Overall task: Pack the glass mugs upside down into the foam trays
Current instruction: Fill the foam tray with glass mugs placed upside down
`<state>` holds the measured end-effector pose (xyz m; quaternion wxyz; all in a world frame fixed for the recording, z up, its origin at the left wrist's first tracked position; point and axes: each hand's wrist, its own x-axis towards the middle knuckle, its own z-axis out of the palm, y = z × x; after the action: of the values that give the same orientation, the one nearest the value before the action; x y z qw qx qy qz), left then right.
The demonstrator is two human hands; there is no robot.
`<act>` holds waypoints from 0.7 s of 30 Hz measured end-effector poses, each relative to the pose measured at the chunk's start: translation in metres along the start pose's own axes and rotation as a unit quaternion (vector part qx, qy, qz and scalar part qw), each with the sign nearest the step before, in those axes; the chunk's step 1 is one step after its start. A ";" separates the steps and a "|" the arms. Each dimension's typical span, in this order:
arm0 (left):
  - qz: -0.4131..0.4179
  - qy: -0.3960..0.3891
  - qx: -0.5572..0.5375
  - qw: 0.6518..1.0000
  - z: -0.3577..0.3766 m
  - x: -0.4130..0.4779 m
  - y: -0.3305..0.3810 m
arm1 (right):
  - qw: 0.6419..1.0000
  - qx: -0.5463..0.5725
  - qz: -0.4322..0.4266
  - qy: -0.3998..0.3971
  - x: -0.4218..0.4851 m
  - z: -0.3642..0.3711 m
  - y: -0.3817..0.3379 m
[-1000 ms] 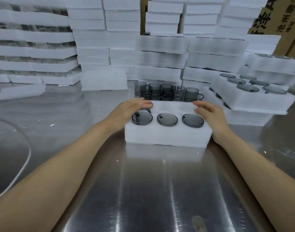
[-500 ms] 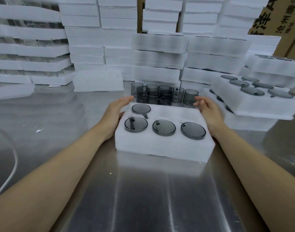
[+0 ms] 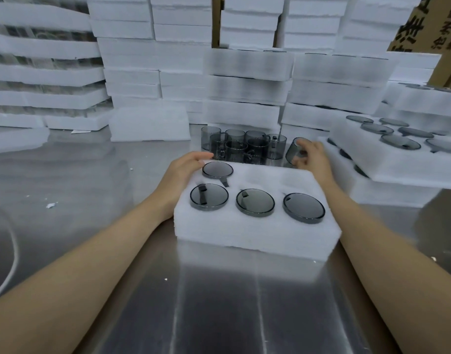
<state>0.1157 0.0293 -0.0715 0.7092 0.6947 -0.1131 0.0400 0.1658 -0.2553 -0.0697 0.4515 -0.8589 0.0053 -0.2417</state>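
Note:
A white foam tray (image 3: 255, 233) lies on the steel table in front of me. Several smoky glass mugs sit upside down in it: three in the near row (image 3: 255, 202) and one at the far left (image 3: 217, 170). The two other far pockets (image 3: 278, 175) hold nothing. My left hand (image 3: 186, 169) rests on the tray's far left corner, fingers relaxed. My right hand (image 3: 310, 155) grips a tilted glass mug (image 3: 292, 150) just beyond the tray's far right corner. A cluster of upright mugs (image 3: 244, 146) stands behind the tray.
A filled foam tray (image 3: 398, 164) sits on another at the right. Stacks of foam trays (image 3: 247, 85) wall the back and left. A loose foam block (image 3: 149, 123) lies at the back left. A cardboard box (image 3: 428, 26) stands at the top right. A white cable (image 3: 4, 272) curves at the left.
The tray has slid closer to me. My right hand left the tray's edge and took hold of a mug from the cluster, tilting it. My left hand stays at the far left corner.

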 end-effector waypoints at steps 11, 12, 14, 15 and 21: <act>-0.006 0.036 0.045 0.998 0.001 -0.013 0.009 | 0.958 0.268 0.043 0.092 -0.064 -0.029 -0.018; -0.009 0.042 0.047 0.998 0.001 -0.014 0.009 | 0.955 0.281 0.034 0.088 -0.068 -0.032 -0.020; -0.012 0.061 0.050 0.997 0.002 -0.018 0.010 | 0.952 0.293 0.028 0.080 -0.075 -0.040 -0.033; -0.009 0.073 0.058 0.996 0.003 -0.020 0.010 | 0.952 0.294 0.020 0.080 -0.077 -0.044 -0.042; 0.004 0.092 0.098 0.991 0.003 -0.025 0.008 | 0.966 0.203 -0.135 0.081 -0.093 -0.043 -0.095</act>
<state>0.0892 0.0295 -0.0690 0.6452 0.7536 -0.0455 0.1172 0.0461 -0.2112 -0.0133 0.5779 -0.7193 -0.1235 -0.3651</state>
